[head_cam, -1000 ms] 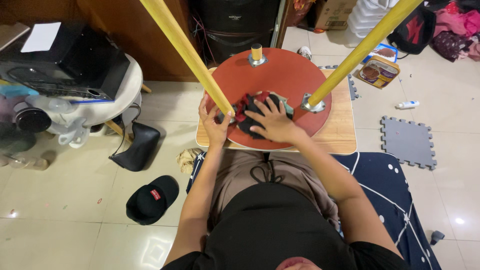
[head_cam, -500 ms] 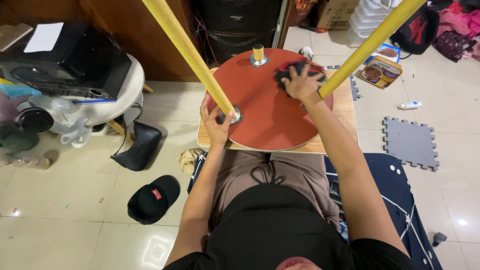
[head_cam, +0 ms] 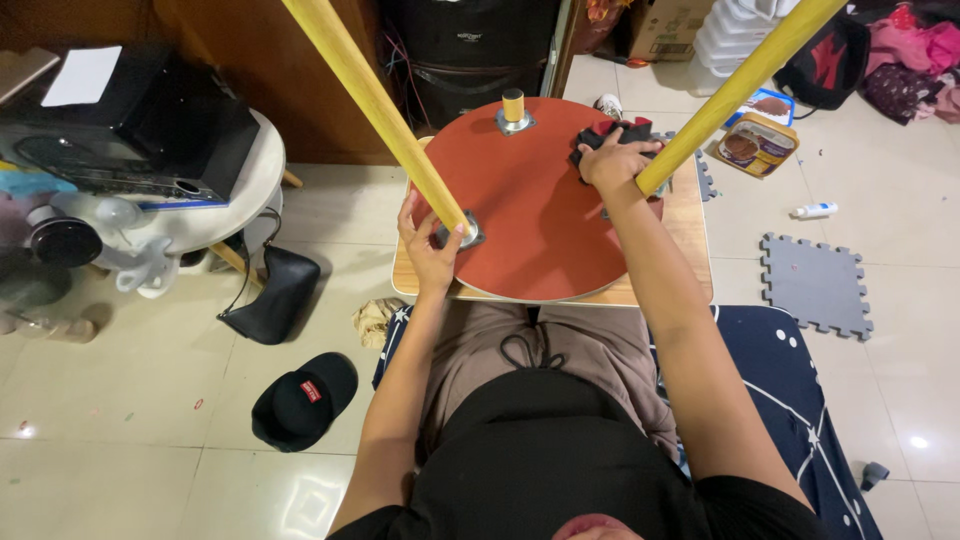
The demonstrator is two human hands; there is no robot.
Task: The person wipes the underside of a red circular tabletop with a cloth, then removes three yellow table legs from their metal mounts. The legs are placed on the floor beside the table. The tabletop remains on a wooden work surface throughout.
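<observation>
A round red tabletop (head_cam: 530, 215) lies upside down on a low wooden table (head_cam: 680, 270), with yellow wooden legs (head_cam: 375, 105) sticking up toward me. My left hand (head_cam: 430, 248) grips the base of the near-left leg at its metal bracket (head_cam: 466, 235). My right hand (head_cam: 612, 162) presses a black and red cloth (head_cam: 612, 134) onto the far right part of the red surface, beside the right leg (head_cam: 730, 95). A short leg stub (head_cam: 513, 108) stands at the far edge.
A black cap (head_cam: 300, 398) and a black bag (head_cam: 275, 295) lie on the tiled floor at left. A round white table (head_cam: 215, 215) carries a black device. Grey foam mats (head_cam: 815, 283), a small white bottle (head_cam: 815, 210) and containers (head_cam: 757, 145) lie at right.
My right hand has carried the cloth from the middle of the red surface to its far right side, by the right leg. My left hand has stayed on the left leg's base.
</observation>
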